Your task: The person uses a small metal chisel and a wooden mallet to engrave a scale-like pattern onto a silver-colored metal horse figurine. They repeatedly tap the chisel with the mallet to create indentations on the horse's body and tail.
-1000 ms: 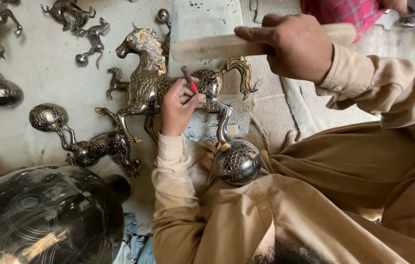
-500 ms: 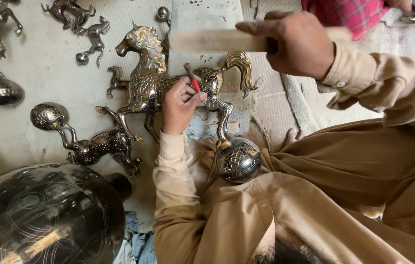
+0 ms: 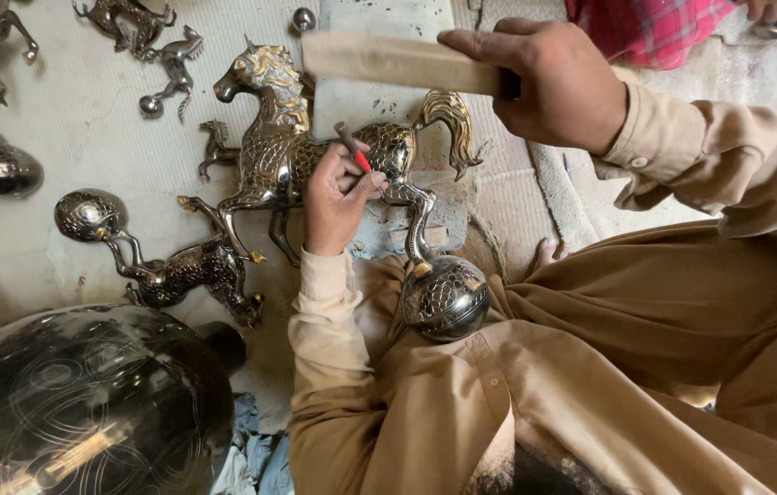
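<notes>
Floor (image 3: 86, 119) — horse figure (image 3: 269, 151) under left hand (image 3: 333, 197).

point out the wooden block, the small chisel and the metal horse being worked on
wooden block (image 3: 388, 62), head view, on its flat pale face left of the right hand (image 3: 553, 87).
small chisel (image 3: 353, 148), head view, on its shaft above the left hand (image 3: 333, 197).
metal horse (image 3: 269, 156), head view, on its engraved chest.

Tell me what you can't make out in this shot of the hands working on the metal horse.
- Tip of the red-handled thin chisel: head view, too small to tell whether it touches the engraved brass horse figurine on a ball.
- Horse's flank: partly hidden by the left hand.
- Pale wooden mallet block: its rear end is covered by the right hand.
- Large dark engraved metal vessel: cut off by the bottom-left edge.
</notes>
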